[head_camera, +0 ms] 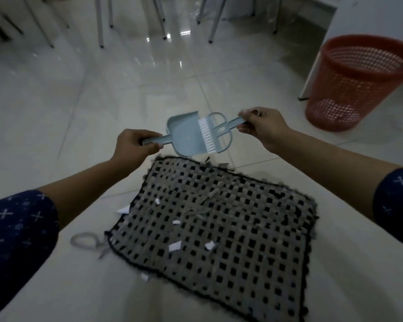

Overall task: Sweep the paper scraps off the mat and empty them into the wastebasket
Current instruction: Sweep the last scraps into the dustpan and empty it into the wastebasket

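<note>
A woven black-and-beige mat (230,228) lies on the tiled floor with several white paper scraps (174,247) on it and a few beside its left edge. My left hand (135,145) grips the handle of a pale blue dustpan (184,135), held in the air above the mat's far edge. My right hand (261,127) grips the handle of a matching small brush (215,133), whose white bristles rest inside the pan. An orange mesh wastebasket (358,82) stands at the far right.
A pair of scissors (89,241) lies on the floor by the mat's left edge. Chair and table legs (100,24) stand at the back. A white wall or cabinet panel (316,66) stands just left of the wastebasket.
</note>
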The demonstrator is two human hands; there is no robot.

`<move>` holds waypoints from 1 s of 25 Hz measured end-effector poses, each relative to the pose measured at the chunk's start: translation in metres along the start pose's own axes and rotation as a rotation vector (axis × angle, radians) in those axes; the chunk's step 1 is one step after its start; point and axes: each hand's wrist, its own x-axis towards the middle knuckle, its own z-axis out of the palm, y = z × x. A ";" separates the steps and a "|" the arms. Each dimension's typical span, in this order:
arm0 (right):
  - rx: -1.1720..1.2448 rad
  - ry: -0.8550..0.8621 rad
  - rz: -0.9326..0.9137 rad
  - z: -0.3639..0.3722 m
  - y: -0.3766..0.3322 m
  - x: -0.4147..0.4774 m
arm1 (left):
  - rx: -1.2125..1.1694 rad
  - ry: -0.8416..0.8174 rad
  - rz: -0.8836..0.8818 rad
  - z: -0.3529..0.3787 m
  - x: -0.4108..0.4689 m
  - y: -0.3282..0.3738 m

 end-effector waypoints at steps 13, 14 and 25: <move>-0.495 -0.306 -0.074 0.202 0.076 -0.034 | -0.043 0.035 -0.407 -0.166 -0.150 -0.151; -0.578 -0.305 -0.124 0.212 0.087 -0.038 | -0.079 0.027 -0.445 -0.171 -0.159 -0.158; -1.017 -0.479 -0.541 0.285 0.118 -0.080 | -0.207 -0.044 -0.614 -0.161 -0.170 -0.187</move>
